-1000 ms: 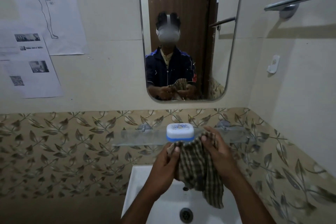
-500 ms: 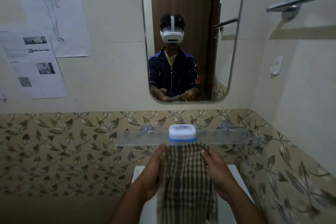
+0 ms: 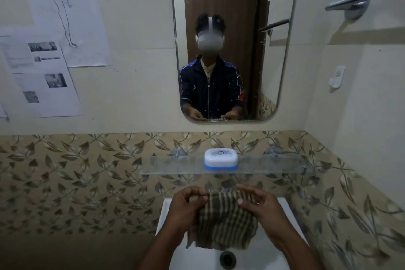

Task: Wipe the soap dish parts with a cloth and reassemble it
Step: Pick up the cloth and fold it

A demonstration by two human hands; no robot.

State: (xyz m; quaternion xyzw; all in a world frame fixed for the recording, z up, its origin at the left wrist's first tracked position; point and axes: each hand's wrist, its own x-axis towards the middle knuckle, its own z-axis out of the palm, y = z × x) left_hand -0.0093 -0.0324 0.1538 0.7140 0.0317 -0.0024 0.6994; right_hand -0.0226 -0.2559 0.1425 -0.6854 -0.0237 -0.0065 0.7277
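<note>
I see my left hand (image 3: 186,205) pinching the checked cloth (image 3: 221,221) at its top left corner, above the sink (image 3: 271,254). My right hand (image 3: 260,205) pinches the opposite corner. The closed soap dish (image 3: 221,158) sits on the glass shelf (image 3: 274,165), beyond both.

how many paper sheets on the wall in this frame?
3 clearly: a figure drawing at upper left, a printed sheet with photos overlapping below it, and a sliver of another at the left edge. More may lie beyond the frame.
</note>
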